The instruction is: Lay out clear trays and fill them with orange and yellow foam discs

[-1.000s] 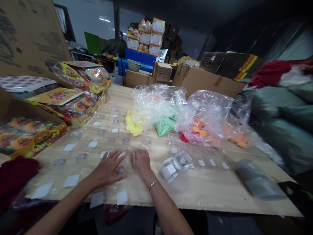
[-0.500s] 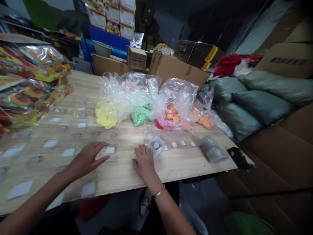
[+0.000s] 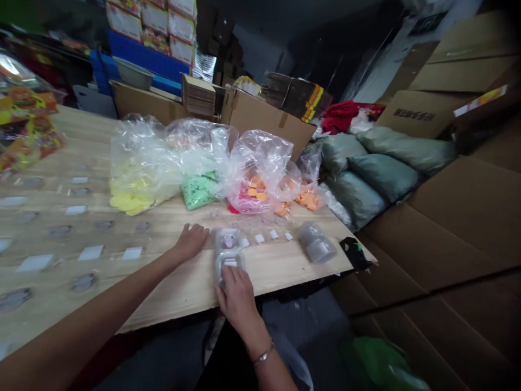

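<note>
cardboard boxes (image 3: 260, 114) and grey-green sacks (image 3: 378, 174) are crowding round a pale wooden table (image 3: 191, 288) in what looks like a dim storeroom, with printed cartons stacked at the back. small clear packets (image 3: 91, 252), each with a white or grey square inside, are lying apart from one another in rough rows across the boards, likely spread like that so each one can be reached singly.

the right hand (image 3: 236, 296) is sitting at the near edge of the table, fingers lightly curled and pressing down on the near end of a stack of clear plastic packets (image 3: 228, 252), which is lying flat on the wood and seems pinned there so the slippery sheets are not sliding. the left hand (image 3: 191, 241) is resting palm down just left of that stack, fingers loosely together and holding nothing; whether its fingertips are touching the stack i cannot tell.

behind the hands, open clear bags are slumping side by side, yellow pieces (image 3: 128, 198), green pieces (image 3: 199, 190) and pink and orange pieces (image 3: 252, 195) showing through, mouths gaping upward for easy access. a grey roll (image 3: 317, 247) is lying near the table's right corner.
</note>
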Motion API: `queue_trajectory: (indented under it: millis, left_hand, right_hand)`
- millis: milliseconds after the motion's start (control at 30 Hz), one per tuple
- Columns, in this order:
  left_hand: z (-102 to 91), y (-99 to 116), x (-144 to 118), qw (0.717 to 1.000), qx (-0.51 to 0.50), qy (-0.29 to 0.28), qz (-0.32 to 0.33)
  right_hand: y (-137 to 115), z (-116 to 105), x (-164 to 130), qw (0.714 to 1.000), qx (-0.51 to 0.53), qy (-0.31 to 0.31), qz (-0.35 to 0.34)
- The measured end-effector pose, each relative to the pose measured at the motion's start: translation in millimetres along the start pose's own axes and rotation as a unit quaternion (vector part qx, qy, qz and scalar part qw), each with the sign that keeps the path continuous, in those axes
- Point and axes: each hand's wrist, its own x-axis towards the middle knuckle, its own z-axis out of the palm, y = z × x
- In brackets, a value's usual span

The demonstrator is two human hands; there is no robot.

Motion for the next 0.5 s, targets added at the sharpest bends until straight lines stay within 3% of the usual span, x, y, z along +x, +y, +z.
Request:
queue_trajectory:
  millis: [100,300,400,500]
  left_hand:
    - [-3.1,-14.7,-4.2,0.999,0.042,0.008,-0.016]
    - [-10.8,-24.8,-35.5,0.998,0.055,0.011,-0.034]
    - [-3.4,-18.9,-53.5,1.0,0.017,-0.001,0.007]
    - [5.8,-15.6,-58.8,0.999,-0.018,-0.006,0.029]
  right_hand:
    - [3.1,3.6,4.7,0.999,0.001,-0.03,-0.017]
    - [-6.1,9.2,7.7,0.995,0.063,-0.001,-0.072]
    - [-6.9,2.7,-0.3,0.989,0.115,0.037,-0.079]
    - [15.2,-11.1,-5.8,0.979,0.153,0.117,-0.066]
